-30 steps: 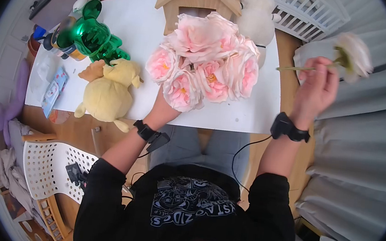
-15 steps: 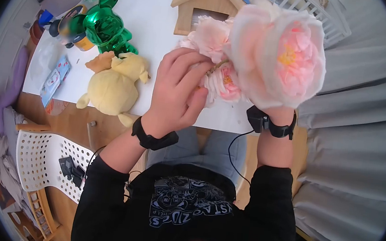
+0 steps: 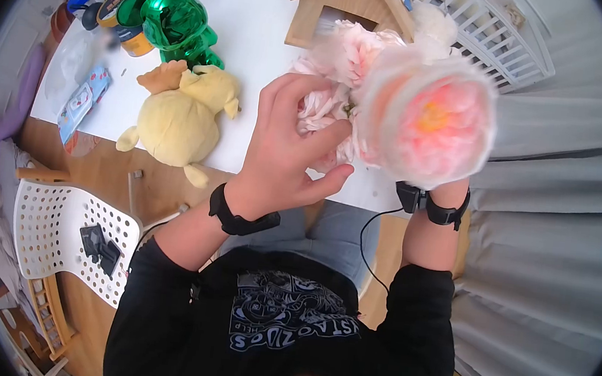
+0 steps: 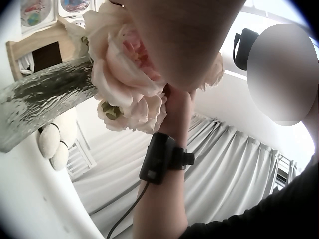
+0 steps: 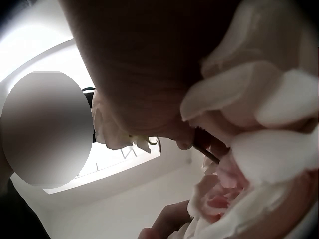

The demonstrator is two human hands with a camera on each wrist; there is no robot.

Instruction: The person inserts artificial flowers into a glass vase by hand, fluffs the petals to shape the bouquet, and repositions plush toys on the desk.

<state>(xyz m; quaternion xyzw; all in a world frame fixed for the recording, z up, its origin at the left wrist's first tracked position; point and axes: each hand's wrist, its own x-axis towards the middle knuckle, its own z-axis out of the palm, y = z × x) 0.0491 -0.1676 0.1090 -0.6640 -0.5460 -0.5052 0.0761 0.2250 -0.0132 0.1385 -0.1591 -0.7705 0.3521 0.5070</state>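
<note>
A large pale pink rose (image 3: 436,121) rises close to the head camera, and my right hand (image 4: 178,105) holds it by its stem (image 5: 205,152). In the head view the bloom covers most of that hand. Beside it, my left hand (image 3: 280,142) reaches over the bunch of pink roses (image 3: 363,48), its thumb and fingers spread apart at the petals with nothing gripped. A textured clear glass vase (image 4: 47,99) stands under the blooms in the left wrist view; the flowers hide it from above.
On the white table (image 3: 250,6) stand a wooden house (image 3: 350,2), a shiny green bear figure (image 3: 179,21) and a yellow plush toy (image 3: 179,127). A blue packet (image 3: 84,103) lies at the left edge. A white plush (image 3: 435,29) sits behind the roses; grey curtains (image 3: 556,207) hang right.
My right hand has brought its single rose from the far right in to the bunch. My left hand has risen from beneath the blooms to over them, and its fingers have spread.
</note>
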